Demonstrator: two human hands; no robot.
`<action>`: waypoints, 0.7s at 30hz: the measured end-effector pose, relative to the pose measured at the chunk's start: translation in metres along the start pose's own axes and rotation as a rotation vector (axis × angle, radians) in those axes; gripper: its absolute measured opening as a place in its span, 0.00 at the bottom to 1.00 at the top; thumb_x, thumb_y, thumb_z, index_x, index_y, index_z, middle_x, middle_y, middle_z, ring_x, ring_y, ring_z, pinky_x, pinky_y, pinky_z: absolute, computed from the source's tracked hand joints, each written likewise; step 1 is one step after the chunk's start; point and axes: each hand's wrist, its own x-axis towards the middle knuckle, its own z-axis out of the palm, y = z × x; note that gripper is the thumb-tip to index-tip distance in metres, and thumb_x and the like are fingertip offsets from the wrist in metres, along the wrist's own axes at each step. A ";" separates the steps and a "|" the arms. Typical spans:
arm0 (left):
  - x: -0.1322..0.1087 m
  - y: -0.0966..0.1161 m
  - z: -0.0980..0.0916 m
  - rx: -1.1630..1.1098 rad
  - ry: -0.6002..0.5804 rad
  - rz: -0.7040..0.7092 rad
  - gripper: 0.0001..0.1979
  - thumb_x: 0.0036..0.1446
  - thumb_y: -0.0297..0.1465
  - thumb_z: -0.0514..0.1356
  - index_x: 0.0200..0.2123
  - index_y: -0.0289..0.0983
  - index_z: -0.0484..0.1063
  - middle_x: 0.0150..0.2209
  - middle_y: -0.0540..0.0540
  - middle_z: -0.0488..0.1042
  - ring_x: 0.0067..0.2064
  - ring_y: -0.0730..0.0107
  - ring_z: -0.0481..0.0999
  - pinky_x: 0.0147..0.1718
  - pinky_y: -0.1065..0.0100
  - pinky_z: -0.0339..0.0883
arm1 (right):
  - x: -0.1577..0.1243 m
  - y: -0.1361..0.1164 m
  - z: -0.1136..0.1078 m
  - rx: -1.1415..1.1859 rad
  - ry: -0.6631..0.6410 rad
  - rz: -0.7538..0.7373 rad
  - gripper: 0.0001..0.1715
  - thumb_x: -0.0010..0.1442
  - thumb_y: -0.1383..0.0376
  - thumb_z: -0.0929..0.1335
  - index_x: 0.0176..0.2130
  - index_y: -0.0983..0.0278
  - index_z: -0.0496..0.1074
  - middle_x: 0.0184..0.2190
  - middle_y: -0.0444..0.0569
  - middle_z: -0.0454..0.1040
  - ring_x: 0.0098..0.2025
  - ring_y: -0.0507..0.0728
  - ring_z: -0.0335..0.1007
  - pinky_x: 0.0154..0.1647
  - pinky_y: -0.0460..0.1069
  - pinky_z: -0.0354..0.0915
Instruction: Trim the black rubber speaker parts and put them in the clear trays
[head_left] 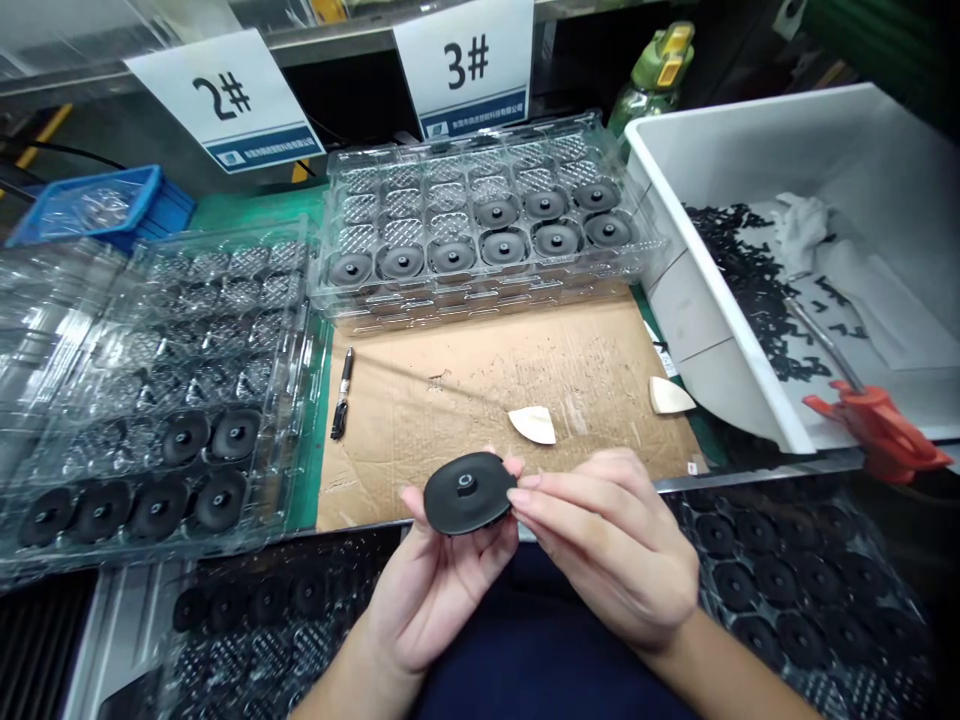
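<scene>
Cardboard sheet (pixel 465 380) is covering the green bench (pixel 225 210). Rear tray (pixel 480 303) is carrying nine discs (pixel 452 255), left tray (pixel 150 300) six. One black disc (pixel 466 492) is being pinched between left hand (pixel 435 590) and right hand (pixel 615 540), over the sheet's near edge.

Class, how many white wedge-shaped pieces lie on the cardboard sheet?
2. One wedge lies near the middle of the cardboard sheet; the other wedge lies at its right edge, beside the white bin. None appears hidden.
</scene>
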 end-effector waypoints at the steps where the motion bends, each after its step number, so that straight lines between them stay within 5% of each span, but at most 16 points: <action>1: 0.000 -0.001 0.000 -0.002 -0.001 0.002 0.24 0.56 0.44 0.54 0.50 0.34 0.69 0.52 0.45 0.72 0.51 0.72 0.72 0.52 0.75 0.63 | 0.000 0.000 0.000 -0.005 0.001 -0.008 0.24 0.51 0.74 0.72 0.47 0.61 0.72 0.40 0.46 0.77 0.36 0.54 0.70 0.34 0.51 0.65; 21: 0.002 -0.005 0.002 -0.047 0.008 -0.007 0.25 0.58 0.42 0.51 0.50 0.28 0.69 0.51 0.40 0.72 0.51 0.67 0.72 0.51 0.73 0.64 | 0.003 -0.001 0.003 0.183 0.104 0.147 0.15 0.50 0.78 0.70 0.38 0.63 0.73 0.33 0.46 0.75 0.36 0.53 0.70 0.35 0.51 0.66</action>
